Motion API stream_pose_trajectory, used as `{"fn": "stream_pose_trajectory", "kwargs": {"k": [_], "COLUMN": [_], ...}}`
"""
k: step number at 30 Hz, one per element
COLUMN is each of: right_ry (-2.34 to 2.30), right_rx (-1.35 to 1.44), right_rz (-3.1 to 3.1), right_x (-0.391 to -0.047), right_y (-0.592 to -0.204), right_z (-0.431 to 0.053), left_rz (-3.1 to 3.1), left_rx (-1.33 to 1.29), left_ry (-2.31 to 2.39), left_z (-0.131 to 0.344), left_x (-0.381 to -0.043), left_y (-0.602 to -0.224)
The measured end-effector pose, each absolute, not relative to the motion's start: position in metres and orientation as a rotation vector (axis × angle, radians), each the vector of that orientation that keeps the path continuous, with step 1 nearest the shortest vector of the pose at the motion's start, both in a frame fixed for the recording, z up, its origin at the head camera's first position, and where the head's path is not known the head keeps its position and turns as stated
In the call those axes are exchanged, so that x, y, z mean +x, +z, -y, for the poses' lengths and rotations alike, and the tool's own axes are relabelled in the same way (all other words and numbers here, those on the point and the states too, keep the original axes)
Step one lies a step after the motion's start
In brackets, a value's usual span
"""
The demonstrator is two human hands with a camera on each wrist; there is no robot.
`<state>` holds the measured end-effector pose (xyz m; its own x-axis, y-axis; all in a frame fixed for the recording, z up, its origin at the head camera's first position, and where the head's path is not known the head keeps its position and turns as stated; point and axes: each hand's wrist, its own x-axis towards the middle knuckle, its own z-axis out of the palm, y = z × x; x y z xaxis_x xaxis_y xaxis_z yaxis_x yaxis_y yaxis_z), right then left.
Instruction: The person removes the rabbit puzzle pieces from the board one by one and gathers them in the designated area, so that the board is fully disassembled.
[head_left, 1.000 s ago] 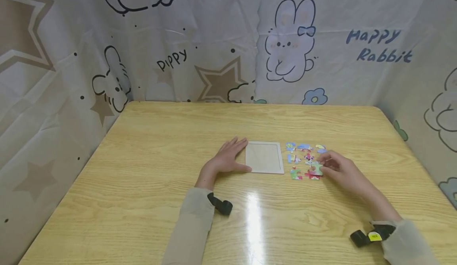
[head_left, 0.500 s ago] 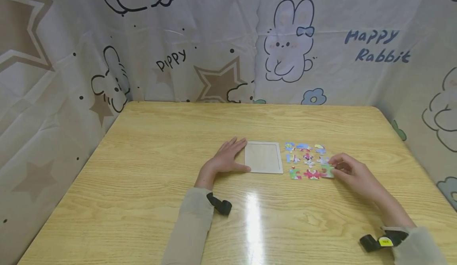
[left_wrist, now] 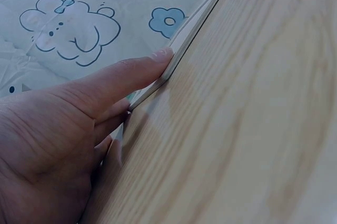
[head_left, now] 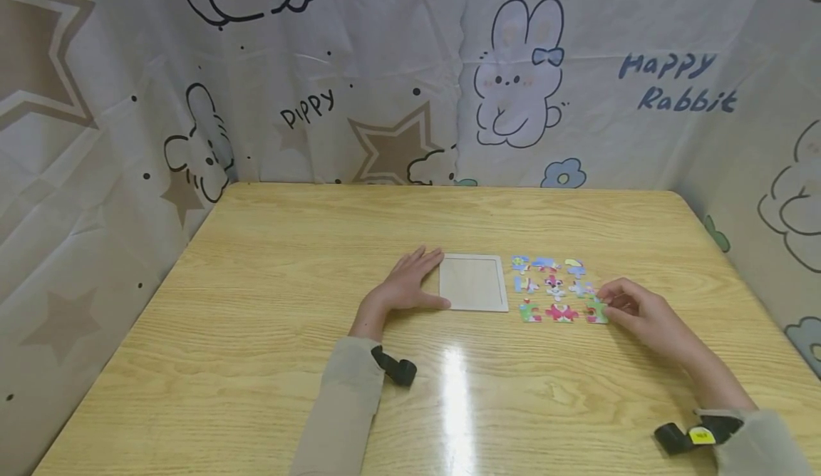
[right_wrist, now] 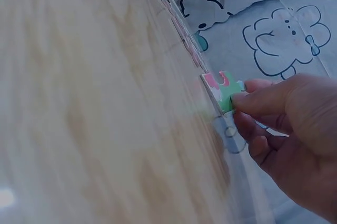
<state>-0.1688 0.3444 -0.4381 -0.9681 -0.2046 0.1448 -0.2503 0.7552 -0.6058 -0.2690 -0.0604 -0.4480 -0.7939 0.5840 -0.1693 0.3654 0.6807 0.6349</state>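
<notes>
My left hand (head_left: 405, 285) rests with straight fingers at the left edge of a square wooden puzzle tray (head_left: 473, 283). Its thumb lies on the near left corner, and the left wrist view shows the thumb (left_wrist: 142, 71) on the tray's pale rim. To the right of the tray, several puzzle pieces (head_left: 554, 288) lie in rows, printed in blue, red, white and green. My right hand (head_left: 641, 316) pinches a green and pink puzzle piece (right_wrist: 227, 93) between thumb and fingers, at the near right corner of the rows. In the right wrist view that piece is slightly tilted, low at the tabletop.
The wooden table (head_left: 288, 262) extends around the tray and pieces, with a light reflection near its front. A patterned curtain (head_left: 385, 70) hangs behind and at both sides. Each wrist carries a black camera strap (head_left: 396, 368).
My right hand has moved right with the green piece, from over the red bottom piece to the right end of the near row. The left hand and tray have stayed in place.
</notes>
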Motion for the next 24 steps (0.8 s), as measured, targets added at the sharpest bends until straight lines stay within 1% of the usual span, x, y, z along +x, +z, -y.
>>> {"fn": "stream_pose_trajectory", "kwargs": {"k": [16, 24], "right_ry": [1.011, 0.968], "right_rx": [0.393, 0.406], "right_rz": [2.963, 2.882], "right_x": [-0.170, -0.179], "right_y": [-0.440, -0.431], "right_z": [-0.347, -0.322], "left_rz": [-2.522, -2.508], "left_rx": [0.741, 0.718], "left_ry": [0.849, 0.871], "left_z": [0.058, 0.061], "left_x": [-0.269, -0.270], "left_y": [-0.448, -0.451]}}
